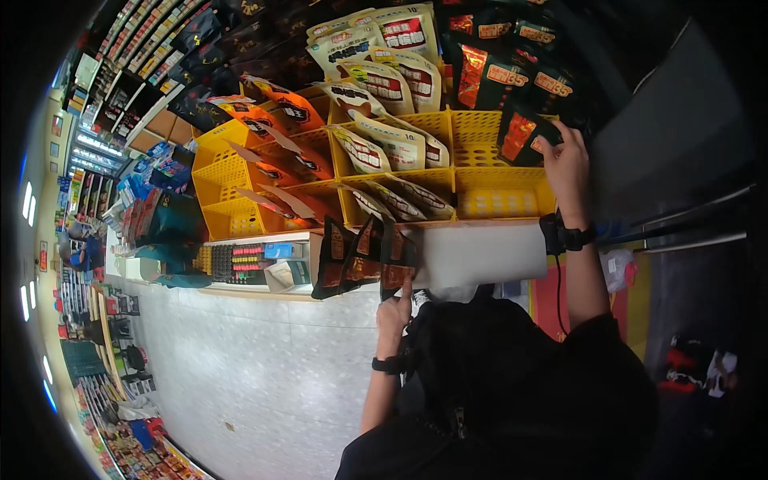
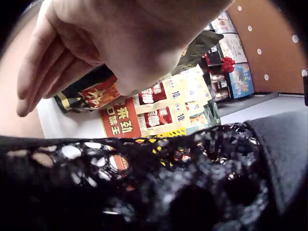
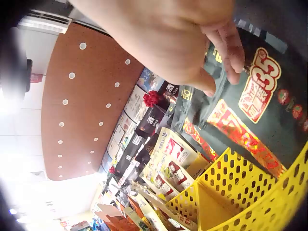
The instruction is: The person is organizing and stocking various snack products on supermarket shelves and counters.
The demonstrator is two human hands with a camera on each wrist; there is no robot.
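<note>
Black-clothed torso (image 1: 520, 376) nearest, below both hands. Right hand (image 1: 568, 172) pinches dark pouch with red-gold strip (image 1: 520, 138) between thumb and fingers, over right-hand part of yellow perforated plastic basket (image 1: 486, 130). Left hand (image 1: 394, 316) grips fanned black pouches with orange print (image 1: 362, 260), one finger straight against them; other fingers unclear. Cream pouches (image 1: 392, 144) and orange pouches (image 1: 294, 106) crowd neighbouring compartments. White counter (image 1: 480, 250); pale shop floor (image 1: 248, 360), stocked shelves leftward.
</note>
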